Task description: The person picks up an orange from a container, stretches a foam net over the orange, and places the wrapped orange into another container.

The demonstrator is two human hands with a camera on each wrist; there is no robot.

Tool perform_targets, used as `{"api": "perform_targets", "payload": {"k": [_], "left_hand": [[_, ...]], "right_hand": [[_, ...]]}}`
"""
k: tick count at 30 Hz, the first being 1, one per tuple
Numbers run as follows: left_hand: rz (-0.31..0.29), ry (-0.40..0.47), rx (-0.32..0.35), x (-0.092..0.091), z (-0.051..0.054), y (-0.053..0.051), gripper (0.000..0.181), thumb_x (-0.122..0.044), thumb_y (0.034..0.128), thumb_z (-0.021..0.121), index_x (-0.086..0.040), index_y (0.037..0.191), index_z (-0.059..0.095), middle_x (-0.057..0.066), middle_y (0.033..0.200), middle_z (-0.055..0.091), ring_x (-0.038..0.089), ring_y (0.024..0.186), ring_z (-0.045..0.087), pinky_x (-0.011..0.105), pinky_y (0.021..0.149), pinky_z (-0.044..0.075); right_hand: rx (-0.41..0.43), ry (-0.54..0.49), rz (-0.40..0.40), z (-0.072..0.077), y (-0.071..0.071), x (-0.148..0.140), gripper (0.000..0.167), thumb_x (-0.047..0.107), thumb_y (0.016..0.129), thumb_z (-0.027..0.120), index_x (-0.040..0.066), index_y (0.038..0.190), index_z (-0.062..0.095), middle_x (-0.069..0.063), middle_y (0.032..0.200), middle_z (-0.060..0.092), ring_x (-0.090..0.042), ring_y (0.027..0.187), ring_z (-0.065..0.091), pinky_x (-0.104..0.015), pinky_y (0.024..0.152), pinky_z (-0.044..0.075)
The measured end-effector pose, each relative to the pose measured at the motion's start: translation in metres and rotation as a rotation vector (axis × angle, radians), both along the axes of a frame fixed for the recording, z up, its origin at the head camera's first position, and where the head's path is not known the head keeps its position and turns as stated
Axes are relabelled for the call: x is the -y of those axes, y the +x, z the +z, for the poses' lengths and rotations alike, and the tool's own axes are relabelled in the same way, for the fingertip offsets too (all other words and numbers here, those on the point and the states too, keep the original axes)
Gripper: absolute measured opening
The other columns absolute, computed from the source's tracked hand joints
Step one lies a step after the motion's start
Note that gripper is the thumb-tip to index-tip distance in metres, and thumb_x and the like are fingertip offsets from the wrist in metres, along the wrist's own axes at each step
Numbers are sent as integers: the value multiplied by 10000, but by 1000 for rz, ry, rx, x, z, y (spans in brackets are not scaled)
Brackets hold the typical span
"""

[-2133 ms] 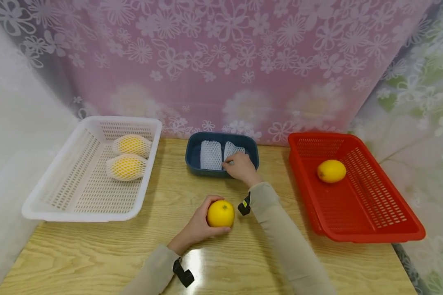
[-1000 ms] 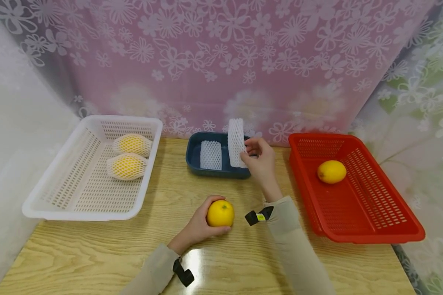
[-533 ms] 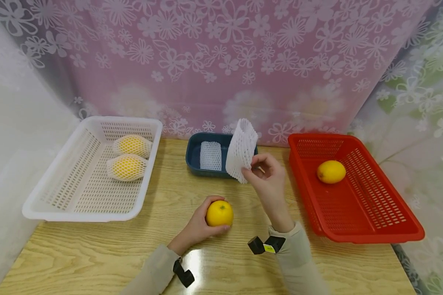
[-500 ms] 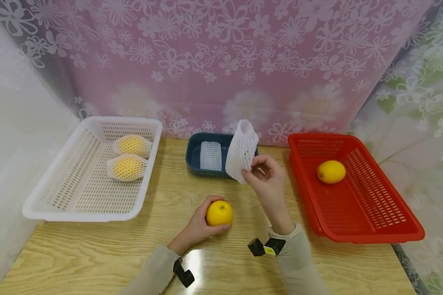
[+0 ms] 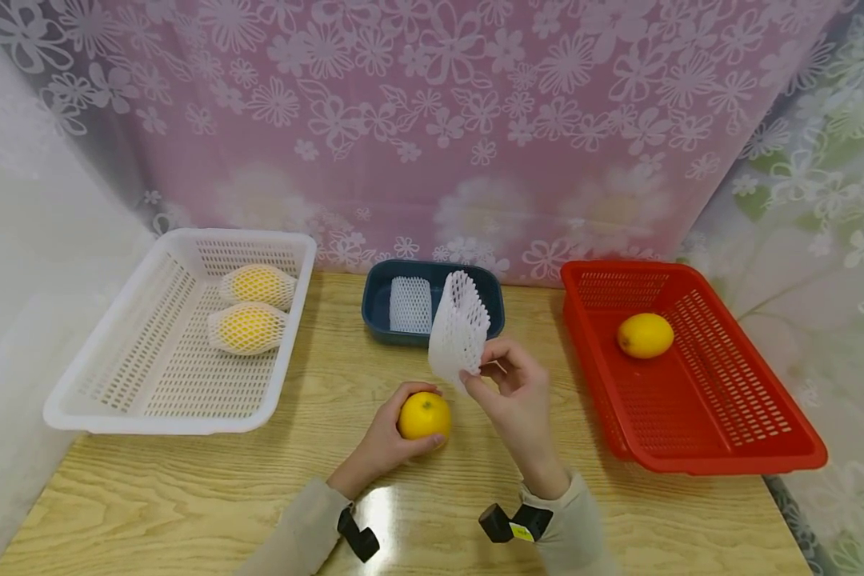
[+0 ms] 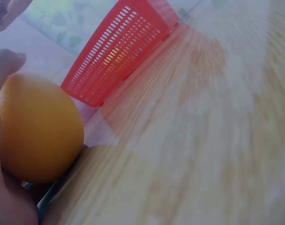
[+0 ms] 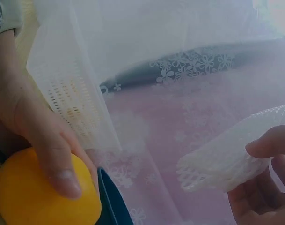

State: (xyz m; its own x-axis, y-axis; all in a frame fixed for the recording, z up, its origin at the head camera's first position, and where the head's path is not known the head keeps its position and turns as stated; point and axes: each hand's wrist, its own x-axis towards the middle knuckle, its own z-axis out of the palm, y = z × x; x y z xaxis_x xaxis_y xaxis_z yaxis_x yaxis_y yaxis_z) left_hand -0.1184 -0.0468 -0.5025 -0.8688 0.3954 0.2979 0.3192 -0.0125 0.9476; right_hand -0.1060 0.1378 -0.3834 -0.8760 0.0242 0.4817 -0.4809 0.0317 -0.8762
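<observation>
In the head view my left hand [image 5: 382, 440] grips a yellow lemon [image 5: 426, 418] just above or on the wooden table. To its upper right, my right hand [image 5: 520, 400] pinches the lower right edge of a white foam fruit net [image 5: 454, 340] between thumb and fingers. The net's upper end gapes open, and its lower end is near the lemon, apart from it. Behind it, a dark blue tray [image 5: 378, 330] contains another foam net [image 5: 410, 304]. The right wrist view shows the pinched net [image 7: 226, 164] and the held lemon [image 7: 44, 192].
At left stands a white basket [image 5: 274, 392] with two netted lemons [image 5: 248, 328]. A red basket [image 5: 662, 440] at right holds one bare lemon [image 5: 646, 335]. The wooden table [image 5: 187, 496] meets a pink flowered cloth [image 5: 403, 160] at the back.
My right hand has taken the foam net out of the blue tray and brought it toward me, near the lemon. The net now gapes wider. My left hand has barely shifted.
</observation>
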Motion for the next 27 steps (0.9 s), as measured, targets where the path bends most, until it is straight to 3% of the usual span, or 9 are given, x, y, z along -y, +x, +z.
{"api": "perform_targets", "payload": {"k": [6, 9, 14, 17, 19, 21, 24, 27], "left_hand": [[20, 28, -55, 0, -26, -8, 440, -6, 912, 652, -12, 1327, 507, 167, 1257, 582, 200, 1093, 561, 324, 920, 478], [67, 53, -90, 2, -27, -9, 332, -68, 985, 478, 4, 1303, 533, 164, 1239, 584, 185, 1097, 547, 310, 953, 449], [188, 20, -245, 8, -13, -10, 419, -180, 1061, 307, 31, 1352, 522, 183, 1337, 535, 206, 1252, 464, 341, 1085, 349], [193, 18, -355, 11, 0, -13, 428, -194, 1090, 269, 11, 1366, 523, 162, 1354, 530, 236, 1254, 447, 359, 1090, 336], [169, 49, -395, 12, 6, -14, 428, -232, 1099, 277, -10, 1363, 531, 138, 1328, 550, 255, 1212, 460, 354, 1061, 346], [171, 66, -454, 12, 11, -16, 399, -254, 1090, 334, -34, 1278, 609, 125, 1255, 605, 283, 1136, 478, 388, 1006, 363], [151, 108, -466, 11, 17, -16, 327, -261, 1059, 463, -38, 1224, 636, 115, 1168, 641, 275, 1077, 510, 377, 965, 395], [110, 179, -417, 9, 23, -12, 233, -173, 1006, 573, -28, 1175, 640, 94, 1109, 636, 222, 1043, 534, 332, 928, 433]], "right_hand": [[-16, 55, 25, -13, 7, 5, 275, -195, 754, 720, -33, 947, 609, -167, 966, 593, -215, 896, 585, -271, 839, 545], [-45, 82, 50, -22, 9, 8, 287, -198, 745, 726, -10, 930, 612, -151, 950, 600, -210, 888, 592, -275, 823, 549], [-158, 127, 105, -36, 10, 16, 313, -224, 726, 716, 21, 901, 634, -137, 925, 604, -224, 852, 582, -263, 787, 547], [-238, 161, 127, -41, 10, 20, 323, -221, 712, 705, 48, 880, 647, -122, 920, 617, -234, 859, 582, -261, 785, 537], [-291, 191, 133, -43, 9, 22, 322, -209, 705, 699, 65, 866, 652, -104, 916, 625, -232, 866, 587, -268, 774, 526], [-337, 214, 135, -44, 9, 24, 326, -203, 694, 682, 75, 862, 655, -93, 913, 630, -225, 864, 589, -280, 746, 508], [-368, 228, 158, -43, 10, 27, 332, -213, 711, 634, 75, 873, 667, -95, 935, 627, -226, 879, 594, -298, 744, 505], [-341, 184, 204, -41, 12, 27, 343, -229, 747, 557, 55, 898, 676, -124, 959, 618, -246, 897, 590, -313, 768, 510]]}}
